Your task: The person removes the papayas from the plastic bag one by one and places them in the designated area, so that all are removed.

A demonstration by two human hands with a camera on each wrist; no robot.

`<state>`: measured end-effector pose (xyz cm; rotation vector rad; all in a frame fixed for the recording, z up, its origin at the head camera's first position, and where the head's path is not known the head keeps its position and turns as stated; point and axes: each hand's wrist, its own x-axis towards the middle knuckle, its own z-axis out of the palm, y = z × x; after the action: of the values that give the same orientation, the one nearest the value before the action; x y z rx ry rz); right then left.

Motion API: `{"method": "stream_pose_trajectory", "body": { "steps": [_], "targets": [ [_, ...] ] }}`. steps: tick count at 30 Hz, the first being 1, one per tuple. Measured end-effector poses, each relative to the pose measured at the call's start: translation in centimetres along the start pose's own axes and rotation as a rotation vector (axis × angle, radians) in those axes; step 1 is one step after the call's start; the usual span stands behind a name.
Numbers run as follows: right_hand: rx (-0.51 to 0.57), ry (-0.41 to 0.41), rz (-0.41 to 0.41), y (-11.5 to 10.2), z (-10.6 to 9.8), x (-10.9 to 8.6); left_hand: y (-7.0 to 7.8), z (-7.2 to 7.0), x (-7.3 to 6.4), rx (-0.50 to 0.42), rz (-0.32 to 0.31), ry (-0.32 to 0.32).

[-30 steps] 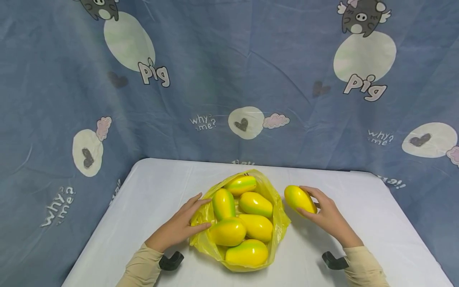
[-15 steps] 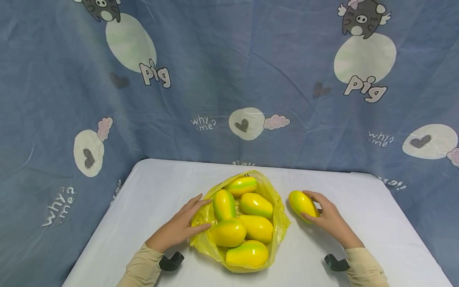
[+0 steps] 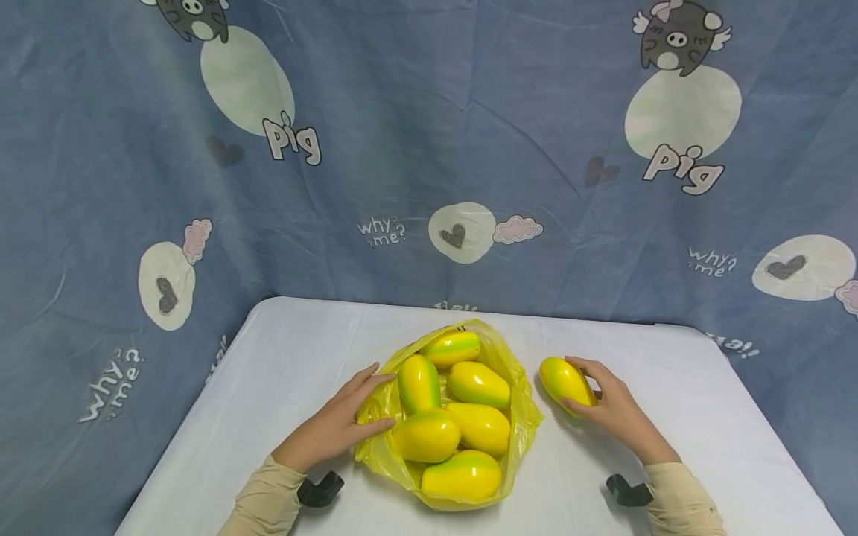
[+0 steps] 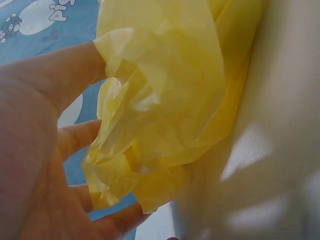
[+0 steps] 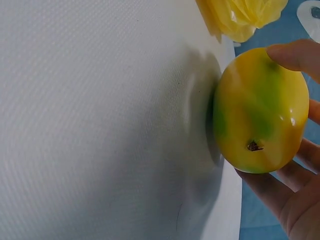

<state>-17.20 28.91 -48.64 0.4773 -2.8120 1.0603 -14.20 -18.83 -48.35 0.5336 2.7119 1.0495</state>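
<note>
The right hand (image 3: 615,406) has the yellow-green fruit (image 3: 561,381) in its grasp, thumb on the near side and fingers around the far side, so the rounded body likely can't roll away. Stem end faces the wrist camera. The fruit sits low over the table, shadow right beside it; can't tell if it touches.

Left of that grip, just apart, stands the yellow plastic bag (image 3: 526,424), mouth up and wide. The left hand (image 3: 338,424) lies at the bag's other side, fingers spread and fairly straight over the rim, clenched on nothing — probably steadying the soft film so it doesn't fold inward. Fingertips partly hidden by plastic in the left wrist view. Six similar fruits (image 3: 426,435) lie in the bag, to the right of the left hand, their weight presumably helping keep it spread.

Surface: white-covered table (image 3: 697,417) under both hands, finely textured close up. Beyond the grips, a blue cloth (image 3: 536,149) hangs as a backdrop — printed pigs, hearts, lettering, some wrinkles. Beige sleeves (image 3: 687,502) behind the hands, black devices (image 3: 628,490) at the wrists.
</note>
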Motion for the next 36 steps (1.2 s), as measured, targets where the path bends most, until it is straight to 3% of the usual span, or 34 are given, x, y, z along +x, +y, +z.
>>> {"method": "stream_pose_trajectory", "body": {
  "steps": [26, 36],
  "targets": [
    [-0.029, 0.018, -0.008, 0.29, -0.2, 0.01, -0.1, 0.05, -0.11, -0.009, 0.005, -0.002],
    [-0.103, 0.067, -0.06, -0.41, -0.85, 0.14, -0.08, 0.01, -0.13, -0.011, 0.005, 0.0]
  ]
}}
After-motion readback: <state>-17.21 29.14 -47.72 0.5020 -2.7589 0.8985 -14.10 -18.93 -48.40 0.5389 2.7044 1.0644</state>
